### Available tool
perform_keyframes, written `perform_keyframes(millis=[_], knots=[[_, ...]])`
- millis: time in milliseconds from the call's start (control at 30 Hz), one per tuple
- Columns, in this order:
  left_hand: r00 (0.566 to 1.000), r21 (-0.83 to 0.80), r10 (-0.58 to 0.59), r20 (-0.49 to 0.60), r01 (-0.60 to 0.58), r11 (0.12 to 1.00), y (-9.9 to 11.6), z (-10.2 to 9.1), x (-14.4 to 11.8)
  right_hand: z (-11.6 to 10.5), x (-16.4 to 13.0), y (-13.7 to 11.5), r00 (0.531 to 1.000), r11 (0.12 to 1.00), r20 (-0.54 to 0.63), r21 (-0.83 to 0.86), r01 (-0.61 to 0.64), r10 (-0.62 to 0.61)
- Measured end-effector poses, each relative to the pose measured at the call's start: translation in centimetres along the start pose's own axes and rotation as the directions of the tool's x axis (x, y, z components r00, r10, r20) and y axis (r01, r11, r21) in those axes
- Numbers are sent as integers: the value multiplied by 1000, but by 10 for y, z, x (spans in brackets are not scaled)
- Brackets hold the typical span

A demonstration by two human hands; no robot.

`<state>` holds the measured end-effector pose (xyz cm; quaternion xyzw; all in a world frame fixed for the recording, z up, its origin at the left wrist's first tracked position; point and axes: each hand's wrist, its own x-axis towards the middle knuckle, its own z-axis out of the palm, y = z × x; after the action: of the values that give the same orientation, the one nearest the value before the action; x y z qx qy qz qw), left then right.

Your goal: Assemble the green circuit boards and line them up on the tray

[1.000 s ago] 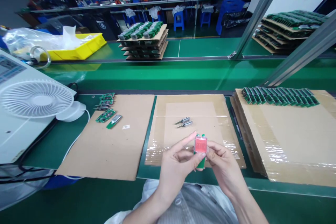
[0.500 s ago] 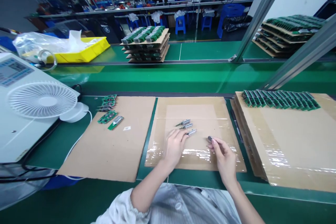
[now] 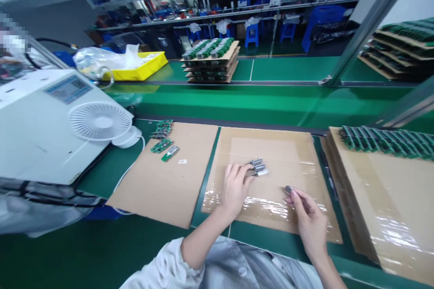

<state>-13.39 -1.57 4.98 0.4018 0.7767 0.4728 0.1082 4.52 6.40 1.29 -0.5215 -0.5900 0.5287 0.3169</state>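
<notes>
My left hand (image 3: 235,190) is over the middle cardboard sheet (image 3: 267,144), its thumb and fingers closed at the near ends of small circuit boards (image 3: 259,168) with silvery metal parts. Several of these stand close together in a short row. To the right, my right hand (image 3: 312,220) pinches a small rounded metal piece (image 3: 288,188) between thumb and fingertips, just above the taped sheet. The fingers partly cover this piece, so its exact kind is unclear. Another board with a metal part (image 3: 170,153) lies on the left cardboard (image 3: 162,189), beside green boards (image 3: 161,145).
A white fan (image 3: 101,122) and a white machine (image 3: 37,144) stand at the left. On the right, a cardboard stack (image 3: 400,185) bears a row of green boards (image 3: 389,141). Behind are layered boards (image 3: 210,63), a yellow tray (image 3: 142,67) and a metal post (image 3: 366,22).
The camera view has swung left, so the scene sits further right. The small boards by my left hand are closer together than before. My right hand keeps its pinch on the metal piece.
</notes>
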Motion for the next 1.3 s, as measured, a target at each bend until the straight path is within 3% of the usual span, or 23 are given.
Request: perform_keyframes(millis=[133, 233, 300, 367, 467, 600, 700, 833, 867, 900, 967, 1033, 1133, 1300], knots=[[984, 167, -99, -148, 123, 978, -24, -53, 13, -2, -2, 2, 999, 999, -26, -32, -26, 25], [919, 244, -196, -343, 289, 926, -56, -111, 30, -2, -2, -1, 999, 998, -22, -45, -46, 45], [870, 241, -262, -418, 384, 891, -77, -144, 40, -2, -3, -4, 998, 997, -24, -43, -58, 57], [828, 203, -341, -444, 464, 862, -94, -164, 46, -2, -3, -7, 998, 997, -32, -41, -59, 58], [772, 98, -454, -446, 546, 832, -108, -175, 52, -2, -3, -8, 998, 998, -35, -40, -53, 51], [731, -142, -594, -335, 584, 799, -102, -173, 55, -3, -3, -5, 998, 998, -32, -32, -54, 53], [773, -368, -629, -89, 561, 742, -77, -163, 51, -2, -1, -1, 998, 999, -36, -20, -45, 44], [827, -584, -515, 227, 539, 607, -29, -131, 30, 1, -1, -1, 999, 1000, -43, 27, -14, 15], [827, -648, -474, 304, 544, 533, -17, -120, 24, 2, -2, -3, 999, 999, -47, 47, -2, 4], [812, -748, -412, 414, 561, 354, -6, -109, 17, 3, -4, -7, 999, 998, -47, 64, 11, -8], [774, -798, -291, 563, 600, 53, 13, -87, 5, 4, -9, -19, 999, 995, -26, 84, 46, -44], [736, -764, -210, 644, 633, -124, 28, -69, -4, 4, -16, -36, 993, 990, 17, 76, 118, -120], [695, -717, -176, 697, 664, -214, 40, -46, -14, 6, -26, -64, 950, 952, 59, 23, 305, -305], [655, -679, -187, 732, 679, -278, 47, -25, -25, 11, -31, -91, 809, 807, 82, -65, 587, -582]])
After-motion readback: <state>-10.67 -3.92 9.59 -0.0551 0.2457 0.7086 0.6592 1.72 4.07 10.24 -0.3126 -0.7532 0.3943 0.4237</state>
